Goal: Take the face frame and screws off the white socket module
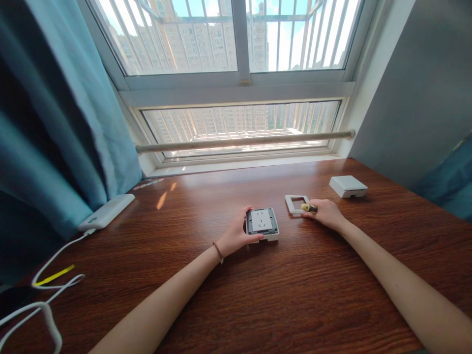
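A wall socket with its grey mounting plate exposed sits in a white back box on the table. My left hand is closed round the box's left side, thumb at the near edge and fingers at the far edge. To the right lies a white square cover frame with an open middle. My right hand is closed on a screwdriver, of which only the stubby yellow-and-black handle shows. Its fingertips are at the frame's right edge; whether they grip the frame too, I cannot tell.
A second white box stands at the far right of the brown wooden table. A white power strip with a white cable lies at the left by the blue curtain. A barred window is behind.
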The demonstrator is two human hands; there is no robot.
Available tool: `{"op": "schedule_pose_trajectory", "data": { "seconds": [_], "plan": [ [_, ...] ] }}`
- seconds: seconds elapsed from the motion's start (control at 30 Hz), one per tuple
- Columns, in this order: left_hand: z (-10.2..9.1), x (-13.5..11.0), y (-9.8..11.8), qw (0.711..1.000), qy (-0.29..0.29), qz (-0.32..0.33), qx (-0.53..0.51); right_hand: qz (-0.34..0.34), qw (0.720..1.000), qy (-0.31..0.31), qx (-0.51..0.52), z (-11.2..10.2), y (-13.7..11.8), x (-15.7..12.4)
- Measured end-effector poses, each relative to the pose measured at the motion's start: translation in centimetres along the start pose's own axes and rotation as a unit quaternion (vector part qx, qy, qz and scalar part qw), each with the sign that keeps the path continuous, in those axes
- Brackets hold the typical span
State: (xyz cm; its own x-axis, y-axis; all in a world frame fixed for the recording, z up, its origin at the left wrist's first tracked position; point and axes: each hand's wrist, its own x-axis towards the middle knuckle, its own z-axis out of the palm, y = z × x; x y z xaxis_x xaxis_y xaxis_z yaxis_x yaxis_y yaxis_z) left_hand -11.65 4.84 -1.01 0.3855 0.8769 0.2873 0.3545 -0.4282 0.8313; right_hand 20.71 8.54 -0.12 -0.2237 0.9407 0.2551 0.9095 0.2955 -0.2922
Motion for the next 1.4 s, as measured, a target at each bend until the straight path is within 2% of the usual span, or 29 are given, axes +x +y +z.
{"op": "schedule_pose_trajectory", "data": {
  "seconds": [0.4,0.77,1.0,1.13,1.2,1.3,1.37,1.4],
  "plan": [
    [-0.1,-0.2,1.5,0.997,-0.02,0.042,0.068,-0.034,0.998,-0.043,0.02,-0.7,1.0,0.1],
    [0.7,-0.8,2.0,0.997,-0.025,0.032,0.064,-0.067,0.996,-0.056,0.017,-1.2,1.0,-0.1],
    [0.5,-0.8,1.3,0.998,-0.055,-0.027,0.011,-0.086,0.995,-0.041,0.016,-1.6,0.6,-0.1],
    [0.2,-1.1,1.3,0.998,-0.061,-0.029,0.006,-0.099,0.994,-0.029,0.018,-2.0,0.1,-0.3],
    [0.0,-1.3,1.3,0.998,-0.066,-0.02,-0.001,-0.114,0.993,0.006,0.017,-2.5,-0.4,-0.5],
    [-0.2,-1.7,1.3,0.998,-0.06,-0.017,-0.019,-0.135,0.98,0.142,0.032,-4.0,-2.3,-0.9],
    [-0.3,-1.8,1.3,0.998,-0.055,-0.025,-0.024,-0.101,0.96,0.246,0.09,-5.4,-4.3,-1.0],
    [-0.3,-1.8,1.3,0.998,-0.053,-0.028,-0.024,-0.061,0.949,0.274,0.141,-6.2,-5.5,-0.8]
  ]
}}
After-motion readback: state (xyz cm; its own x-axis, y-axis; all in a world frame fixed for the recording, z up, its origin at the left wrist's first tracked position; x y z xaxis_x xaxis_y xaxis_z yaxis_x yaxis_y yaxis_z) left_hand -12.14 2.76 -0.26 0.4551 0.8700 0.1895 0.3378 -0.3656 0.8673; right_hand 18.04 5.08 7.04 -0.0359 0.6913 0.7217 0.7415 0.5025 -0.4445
